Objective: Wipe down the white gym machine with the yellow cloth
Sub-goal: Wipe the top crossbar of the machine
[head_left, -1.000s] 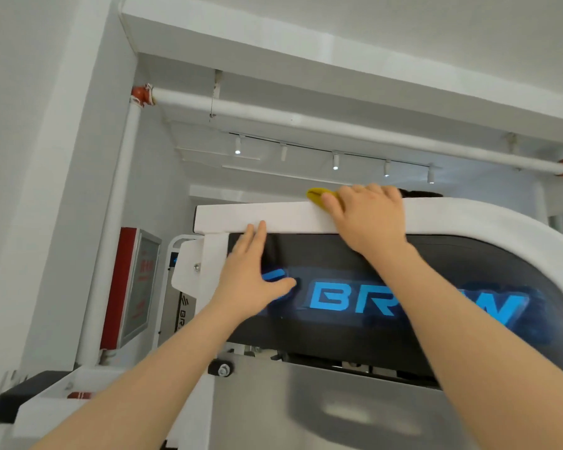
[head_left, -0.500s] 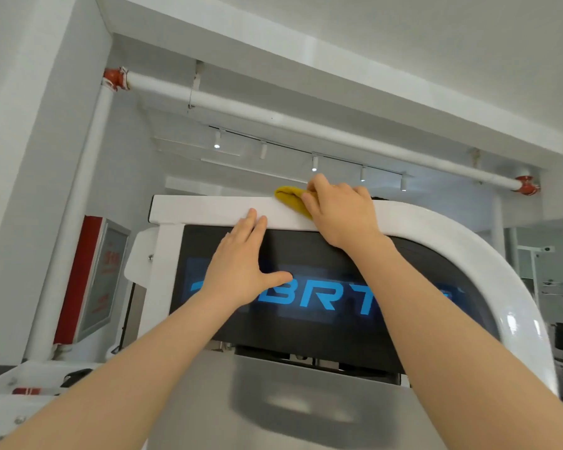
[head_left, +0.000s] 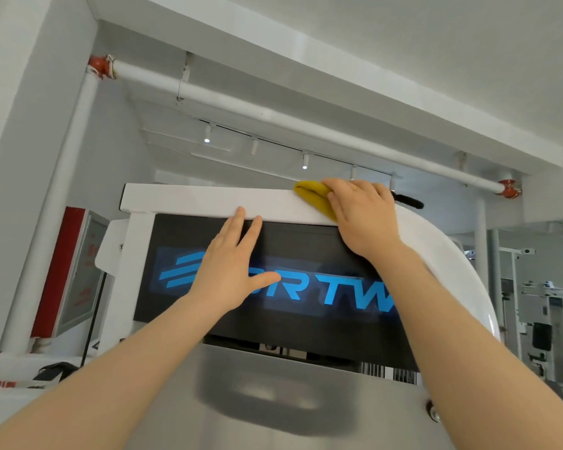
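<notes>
We face the white machine (head_left: 208, 199) from below, its flat top bar running across the middle of the view and curving down in a broad arc on the right. Under that bar sits a black panel (head_left: 306, 248) with blue lettering (head_left: 338, 297) and a striped blue logo (head_left: 179, 271) (part of the lettering is hidden behind our left hand). Below the panel a brushed metal plate (head_left: 273, 401) fills the lower middle.

Above us a white pipe (head_left: 273, 115) crosses the ceiling, with red couplings (head_left: 100, 64) at its ends, and a row of track lights (head_left: 254, 146) hangs further back. At the left, near the vertical run of the pipe, stands a red cabinet (head_left: 69, 271) with a glass front. Other gym equipment (head_left: 533, 319) shows at the far right, too small to tell apart.

Our left hand (head_left: 231, 271) lies flat on the black panel, fingers straight and close together, their tips reaching the lower edge of the top bar, thumb spread to the right. It holds nothing.

Our right hand (head_left: 361, 216) rests on the top bar where the curve begins, fingers bent over the cloth (head_left: 312, 194) and pressing it against the white surface. A thin ring (head_left: 356, 189) shows on one finger.

The cloth is yellow and bunched, lying on the top of the bar and over its front edge, mostly under our right hand, with a folded end sticking out to the left of the fingers. Just behind the hand a black strap (head_left: 408, 201) lies on top of the machine.
</notes>
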